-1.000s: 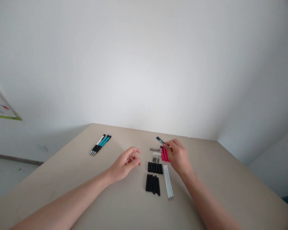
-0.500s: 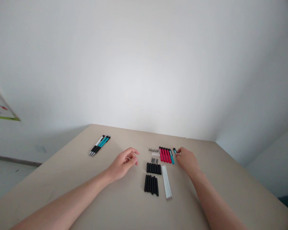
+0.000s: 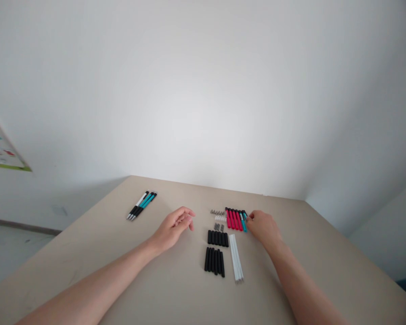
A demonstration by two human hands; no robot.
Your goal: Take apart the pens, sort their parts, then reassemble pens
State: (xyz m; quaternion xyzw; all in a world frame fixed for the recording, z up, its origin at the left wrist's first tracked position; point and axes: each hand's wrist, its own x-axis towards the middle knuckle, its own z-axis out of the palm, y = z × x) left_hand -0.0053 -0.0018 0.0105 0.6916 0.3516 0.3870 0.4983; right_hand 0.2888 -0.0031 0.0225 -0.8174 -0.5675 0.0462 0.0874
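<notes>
My right hand (image 3: pixel 263 225) pinches a teal pen barrel (image 3: pixel 245 215) with a black top at the right end of a row; the fingers partly cover it. Beside it lie another teal barrel (image 3: pixel 242 222) and several red pen barrels (image 3: pixel 233 219), side by side. My left hand (image 3: pixel 173 229) hovers low over the table, fingers loosely curled and holding nothing. Between the hands are small springs (image 3: pixel 217 212), clear plastic pieces (image 3: pixel 220 218), small grey metal parts (image 3: pixel 219 227), short black grips (image 3: pixel 218 238), longer black tubes (image 3: pixel 214 262) and white refills (image 3: pixel 236 259).
Three assembled pens (image 3: pixel 142 205), one white and two teal with black grips, lie at the table's far left. A pale wall (image 3: pixel 203 113) stands behind the beige table (image 3: pixel 176 289). A picture poster (image 3: pixel 3 151) hangs at the left.
My right hand has brought the teal barrel left, against the end of the row. My left hand has barely moved; the view has shifted slightly.
</notes>
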